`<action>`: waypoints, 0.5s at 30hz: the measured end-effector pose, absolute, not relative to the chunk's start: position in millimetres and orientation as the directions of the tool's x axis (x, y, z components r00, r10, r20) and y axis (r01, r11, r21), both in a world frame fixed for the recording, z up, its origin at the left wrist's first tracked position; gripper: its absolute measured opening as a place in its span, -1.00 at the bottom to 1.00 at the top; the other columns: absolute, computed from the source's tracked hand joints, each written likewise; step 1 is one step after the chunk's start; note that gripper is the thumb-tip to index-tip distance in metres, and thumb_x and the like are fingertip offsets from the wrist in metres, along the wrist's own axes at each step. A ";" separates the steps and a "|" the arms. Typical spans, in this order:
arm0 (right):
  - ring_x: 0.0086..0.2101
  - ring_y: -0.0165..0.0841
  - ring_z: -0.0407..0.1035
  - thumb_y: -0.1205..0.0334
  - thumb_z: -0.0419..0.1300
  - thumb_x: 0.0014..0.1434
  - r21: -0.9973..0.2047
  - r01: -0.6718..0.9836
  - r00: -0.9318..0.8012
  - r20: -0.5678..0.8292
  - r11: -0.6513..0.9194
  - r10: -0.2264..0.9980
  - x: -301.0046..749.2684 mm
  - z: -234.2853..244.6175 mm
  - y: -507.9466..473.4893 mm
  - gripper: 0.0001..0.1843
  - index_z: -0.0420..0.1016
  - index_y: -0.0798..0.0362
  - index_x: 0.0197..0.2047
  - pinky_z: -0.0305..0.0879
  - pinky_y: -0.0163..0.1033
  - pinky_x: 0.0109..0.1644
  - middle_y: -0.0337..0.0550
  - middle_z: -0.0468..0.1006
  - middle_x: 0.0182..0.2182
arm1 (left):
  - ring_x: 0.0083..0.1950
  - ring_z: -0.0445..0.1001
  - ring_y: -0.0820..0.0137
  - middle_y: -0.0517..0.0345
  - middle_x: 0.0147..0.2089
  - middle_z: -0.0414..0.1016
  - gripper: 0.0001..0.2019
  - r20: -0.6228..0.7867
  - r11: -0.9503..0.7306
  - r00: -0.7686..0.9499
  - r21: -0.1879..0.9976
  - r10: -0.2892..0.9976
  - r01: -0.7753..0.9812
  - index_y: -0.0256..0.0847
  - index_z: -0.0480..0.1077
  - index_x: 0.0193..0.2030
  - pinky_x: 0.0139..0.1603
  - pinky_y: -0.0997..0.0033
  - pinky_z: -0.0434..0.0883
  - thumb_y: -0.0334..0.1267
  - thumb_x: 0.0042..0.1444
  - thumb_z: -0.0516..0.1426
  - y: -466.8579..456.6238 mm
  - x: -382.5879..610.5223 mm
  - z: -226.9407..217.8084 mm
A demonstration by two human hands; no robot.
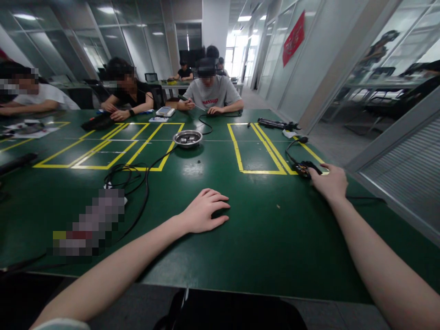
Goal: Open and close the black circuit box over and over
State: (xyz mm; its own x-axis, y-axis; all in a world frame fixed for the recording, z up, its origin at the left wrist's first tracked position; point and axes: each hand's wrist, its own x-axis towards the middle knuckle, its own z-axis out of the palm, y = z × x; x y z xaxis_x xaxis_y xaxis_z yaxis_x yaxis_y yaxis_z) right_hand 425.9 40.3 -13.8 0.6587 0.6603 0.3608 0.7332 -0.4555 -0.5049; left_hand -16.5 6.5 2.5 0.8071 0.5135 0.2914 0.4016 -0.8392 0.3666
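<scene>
My left hand (205, 211) rests on the green table (261, 229) in front of me, fingers loosely apart and curved, holding nothing. My right hand (329, 182) reaches out to the right and touches a small black device (304, 168) with coloured parts and a cable, lying at the corner of a yellow taped rectangle (256, 149). The fingertips are on the device's near edge; whether they grip it is not clear.
A metal bowl (187, 137) with small parts stands mid-table. Black cables (137, 178) loop to the left. A black tripod-like tool (277, 123) lies far right. Three people sit across the table working; a glass partition runs along the right.
</scene>
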 end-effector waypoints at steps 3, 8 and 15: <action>-0.04 0.07 0.46 0.01 0.36 0.10 -0.490 0.750 0.637 0.353 -0.445 0.685 418.7 -10.0 38.9 -0.64 0.60 0.09 -0.13 0.43 0.09 0.05 0.15 0.52 -0.09 | 0.24 0.48 0.15 0.01 0.22 0.57 -0.74 0.289 -0.837 0.806 0.371 0.517 0.404 -0.14 0.56 0.08 0.37 0.00 0.28 -0.14 0.32 0.23 6.4 -16.6 2.6; -0.15 0.01 0.49 0.08 0.38 0.05 -0.473 0.771 0.603 0.331 -0.426 0.725 410.6 -2.1 35.9 -0.74 0.61 0.06 -0.24 0.41 0.01 -0.06 0.05 0.57 -0.24 | 0.24 0.48 0.14 0.00 0.23 0.57 -0.74 0.286 -0.835 0.807 0.377 0.516 0.400 -0.11 0.56 0.09 0.36 -0.03 0.29 -0.12 0.33 0.21 6.9 -16.9 1.9; -0.09 0.07 0.53 -0.03 0.32 0.14 -0.442 0.791 0.576 0.300 -0.424 0.761 404.5 6.0 32.9 -0.63 0.67 0.11 -0.19 0.44 0.04 -0.03 0.15 0.62 -0.15 | 0.23 0.48 0.14 0.00 0.22 0.57 -0.74 0.292 -0.839 0.807 0.368 0.513 0.400 -0.12 0.56 0.08 0.35 -0.03 0.30 -0.13 0.34 0.21 6.5 -16.8 3.1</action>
